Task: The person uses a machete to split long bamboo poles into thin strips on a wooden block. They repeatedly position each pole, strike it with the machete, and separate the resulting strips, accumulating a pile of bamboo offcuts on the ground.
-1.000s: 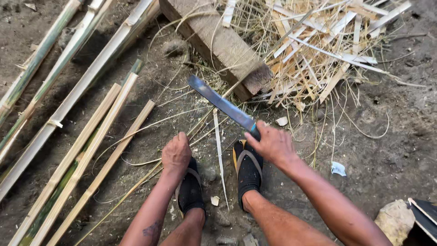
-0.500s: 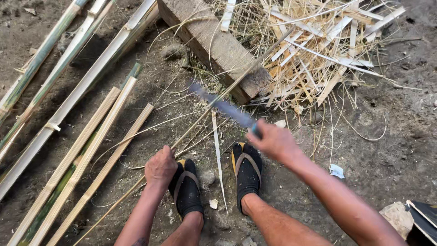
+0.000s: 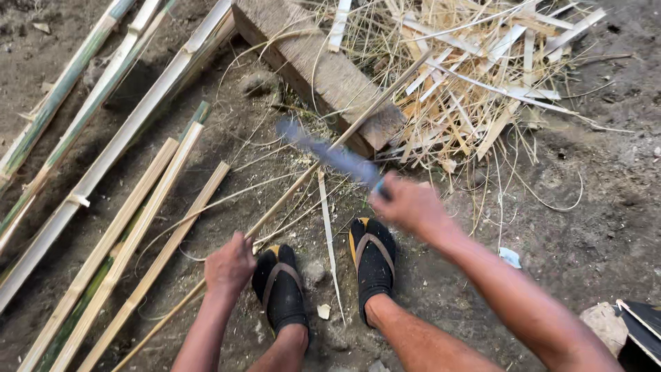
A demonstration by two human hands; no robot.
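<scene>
1. The dirt ground (image 3: 606,207) fills the whole frame, dark and packed, with loose fibres scattered over it.
2. Long split bamboo poles (image 3: 103,165) lie side by side across the left half, running from the lower left up toward the top centre; some show green skin, others pale cut faces.
3. A heap of thin bamboo strips (image 3: 475,76) and shavings covers the upper right, tangled and pale yellow.
4. A wooden block (image 3: 323,72) lies at an angle at the top centre, its right end touching the heap of strips.
5. A long thin bamboo strip (image 3: 303,182) runs from the lower left, past the left hand, up over the block's lower right end.
6. The person's two legs come in from the bottom edge, each foot in a black sandal (image 3: 373,258) with a brown strap, at the lower centre.
7. The right hand (image 3: 407,205), just right of centre, is closed around the handle of a long knife (image 3: 330,153); the blade points up and left toward the block and is blurred.
8. The left hand (image 3: 229,264), lower left of centre, is curled around the long thin strip just beside the left sandal; how tightly it grips cannot be told.
9. A short pale sliver (image 3: 329,234) lies on the ground between the two sandals.
10. A small pale blue scrap (image 3: 510,257) lies on the dirt to the right of the right forearm.
</scene>
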